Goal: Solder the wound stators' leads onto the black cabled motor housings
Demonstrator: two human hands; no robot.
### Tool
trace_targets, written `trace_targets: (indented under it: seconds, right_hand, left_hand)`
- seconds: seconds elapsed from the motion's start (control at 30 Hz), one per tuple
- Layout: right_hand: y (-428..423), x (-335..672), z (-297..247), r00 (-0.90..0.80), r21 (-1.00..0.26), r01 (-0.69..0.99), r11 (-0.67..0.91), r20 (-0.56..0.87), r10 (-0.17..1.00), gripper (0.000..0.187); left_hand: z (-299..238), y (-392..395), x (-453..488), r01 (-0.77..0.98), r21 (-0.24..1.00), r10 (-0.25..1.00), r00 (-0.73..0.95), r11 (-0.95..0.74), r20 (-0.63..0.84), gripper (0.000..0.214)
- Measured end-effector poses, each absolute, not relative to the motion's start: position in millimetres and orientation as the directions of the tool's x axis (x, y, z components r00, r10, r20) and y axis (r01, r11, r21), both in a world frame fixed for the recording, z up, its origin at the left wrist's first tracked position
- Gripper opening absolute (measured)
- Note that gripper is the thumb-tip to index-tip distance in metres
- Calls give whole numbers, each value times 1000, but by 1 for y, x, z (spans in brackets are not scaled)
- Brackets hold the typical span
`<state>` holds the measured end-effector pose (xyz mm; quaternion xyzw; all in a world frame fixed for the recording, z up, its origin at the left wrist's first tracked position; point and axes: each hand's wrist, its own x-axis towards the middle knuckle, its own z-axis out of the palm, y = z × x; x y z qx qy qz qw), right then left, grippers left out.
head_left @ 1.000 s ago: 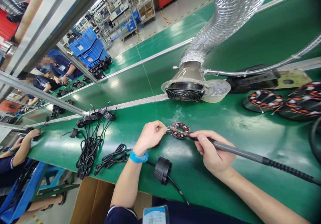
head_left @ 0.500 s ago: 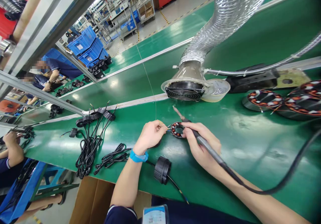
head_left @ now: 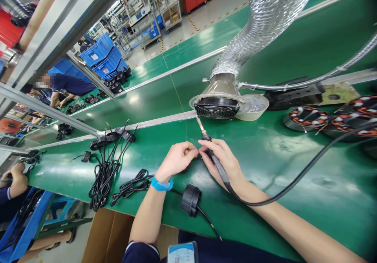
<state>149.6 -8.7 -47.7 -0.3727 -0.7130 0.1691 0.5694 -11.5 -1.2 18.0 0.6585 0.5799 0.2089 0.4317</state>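
Note:
My right hand (head_left: 225, 163) grips a soldering iron (head_left: 216, 161) like a pen, its metal tip pointing up and away, just in front of the fan guard. Its thumb and forefinger reach left to my left hand (head_left: 178, 157). The left fingers are pinched together on thin wires, now mostly hidden. From above, a fine strand (head_left: 183, 112) runs down to the left fingers. The small wound stator seen earlier is covered by my right hand. Nearer me lies a black ring-shaped housing (head_left: 191, 200) with a cable through it.
A fume fan (head_left: 217, 110) on a foil duct (head_left: 235, 53) stands beyond my hands, beside a clear cup (head_left: 253, 108). Larger stators (head_left: 310, 117) lie at right. Coiled black cables (head_left: 103, 180) spread at left. Co-workers sit farther left. The iron's cord loops over my right forearm.
My right hand has moved left, up to the left fingers, and hides the small stator. The iron has swung more upright, with its tip farther left. My left hand has barely moved.

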Motion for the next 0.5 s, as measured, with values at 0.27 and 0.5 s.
trace_targets:
  seconds: [0.27, 0.5]
  right_hand:
    - [-13, 153, -50, -47, -667, 334, 666, 694, 719, 44]
    - [-17, 153, -55, -72, -664, 329, 671, 691, 719, 40]
  left_hand:
    - [25, 4, -17, 582, 811, 894, 329, 62, -305, 22]
    - [28, 10, -17, 523, 840, 850, 368, 147, -377, 22]
